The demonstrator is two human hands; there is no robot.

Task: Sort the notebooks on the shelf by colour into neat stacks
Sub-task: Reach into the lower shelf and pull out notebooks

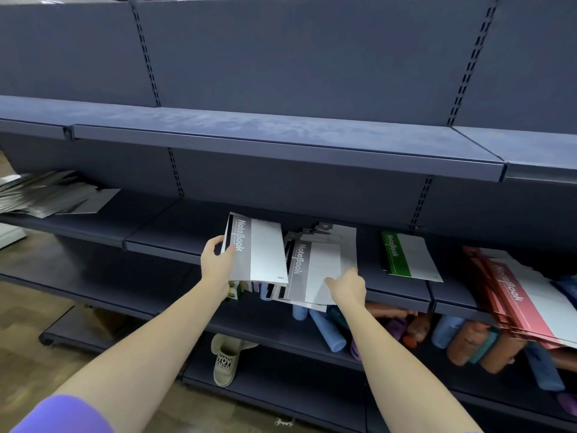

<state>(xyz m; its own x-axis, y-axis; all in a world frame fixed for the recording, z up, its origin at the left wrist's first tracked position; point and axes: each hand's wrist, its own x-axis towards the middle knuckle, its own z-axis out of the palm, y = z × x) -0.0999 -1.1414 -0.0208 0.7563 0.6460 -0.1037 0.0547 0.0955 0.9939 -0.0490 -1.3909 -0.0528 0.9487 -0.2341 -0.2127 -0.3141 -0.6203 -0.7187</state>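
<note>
Dark blue shelf [175, 235], wooden floor [28, 307]

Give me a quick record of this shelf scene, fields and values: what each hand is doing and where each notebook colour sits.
left hand: grips a bundle of grey notebooks, lifted and tilted
right hand: fingers resting on the loose grey pile
green notebooks: flat on the shelf, right of the grey pile
red notebooks: far right, overhanging the shelf edge
lower shelf: coloured pouches
</note>
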